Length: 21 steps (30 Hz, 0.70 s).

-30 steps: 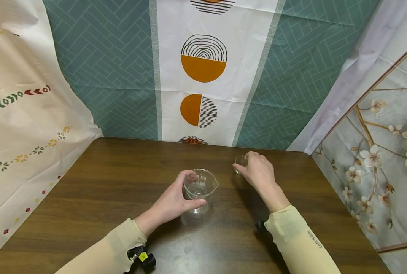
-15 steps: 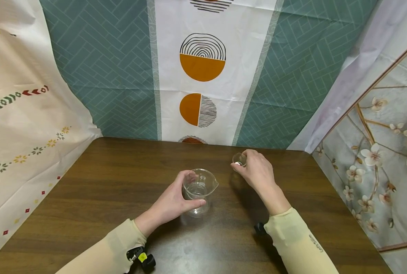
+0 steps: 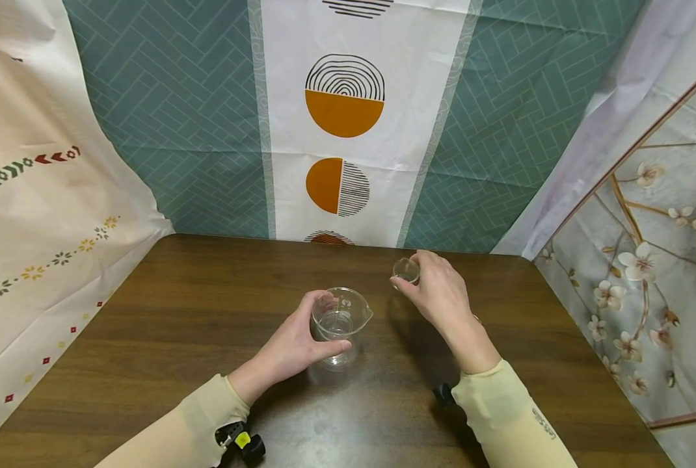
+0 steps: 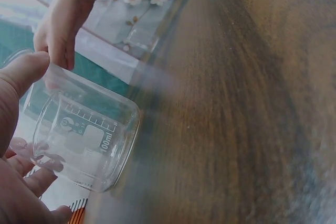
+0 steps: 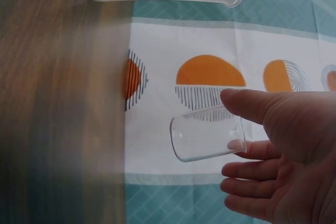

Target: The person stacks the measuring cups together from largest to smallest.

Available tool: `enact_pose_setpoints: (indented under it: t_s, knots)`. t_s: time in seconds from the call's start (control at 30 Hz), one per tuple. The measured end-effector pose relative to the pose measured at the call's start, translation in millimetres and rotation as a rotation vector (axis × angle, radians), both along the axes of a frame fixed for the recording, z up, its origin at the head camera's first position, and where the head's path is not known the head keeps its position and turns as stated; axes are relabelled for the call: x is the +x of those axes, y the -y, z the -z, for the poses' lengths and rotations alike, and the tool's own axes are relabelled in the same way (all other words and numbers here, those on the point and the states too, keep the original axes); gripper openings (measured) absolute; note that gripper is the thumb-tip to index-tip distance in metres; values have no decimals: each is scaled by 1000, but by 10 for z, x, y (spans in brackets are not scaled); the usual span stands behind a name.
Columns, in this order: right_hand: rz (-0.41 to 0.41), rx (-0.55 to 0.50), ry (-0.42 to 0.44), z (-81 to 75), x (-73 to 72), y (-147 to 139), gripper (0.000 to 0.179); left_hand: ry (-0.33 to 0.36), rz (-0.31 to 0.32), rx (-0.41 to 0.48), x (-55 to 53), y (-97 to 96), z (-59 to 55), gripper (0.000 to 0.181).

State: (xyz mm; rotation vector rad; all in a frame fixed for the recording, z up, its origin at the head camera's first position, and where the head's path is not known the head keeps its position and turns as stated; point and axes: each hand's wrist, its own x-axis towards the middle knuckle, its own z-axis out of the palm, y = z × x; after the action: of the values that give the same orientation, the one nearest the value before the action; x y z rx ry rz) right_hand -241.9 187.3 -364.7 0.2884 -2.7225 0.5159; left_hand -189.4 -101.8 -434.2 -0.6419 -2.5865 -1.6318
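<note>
one spouted glass beaker (image 4: 88, 136) is gripped by left fingers (image 4: 39, 183); right fingers (image 5: 249, 170) pinch a smooth glass cylinder (image 5: 206, 137).

brown wooden table (image 3: 149, 338) | teal backdrop (image 3: 178, 117): 1 white central band (image 3: 289, 143), orange-and-black circles (image 3: 345, 117) | left: cream patterned cloth (image 3: 38, 214) | right: blossom-print cloth (image 3: 635, 305)
</note>
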Motion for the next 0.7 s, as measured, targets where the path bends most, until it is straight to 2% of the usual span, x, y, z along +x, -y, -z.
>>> enact_pose_setpoints:
  t_s: [0.33, 0.7]
  knots:
    - [-8, 6, 36, -101, 71, 44, 52, -6, 3, -8, -3, 0, 0, 89]
    - [-65, -12, -3, -189, 171, 97, 47, -1, 4, -7, -7, -5, -2, 90]
